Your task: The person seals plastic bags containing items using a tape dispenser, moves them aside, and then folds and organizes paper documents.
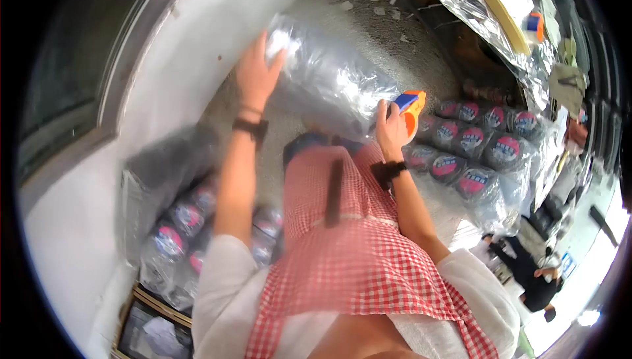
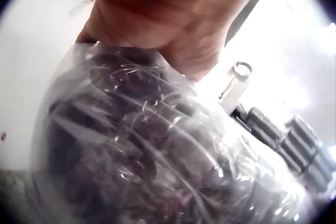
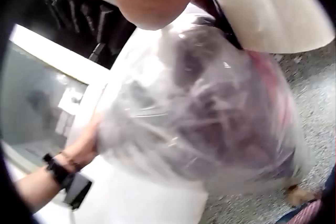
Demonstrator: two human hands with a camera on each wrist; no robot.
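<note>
A large bundle wrapped in clear plastic, its contents dark through the film, is between both hands in front of the apron. My left hand is at its far-left end, thumb and finger spread apart over the film. At the opposite end my right hand grips an orange-and-blue tape dispenser right beside the bundle. The right wrist view shows the dispenser's pale roll next to the wrinkled wrap. In the left wrist view, the left hand meets the plastic, its fingertips hidden.
Plastic-wrapped packs with round pink-and-blue labels stand at the right; similar packs are at the lower left. A white wall borders the left side. Silvery sheeting hangs at the upper right. A person in dark clothing is farther off.
</note>
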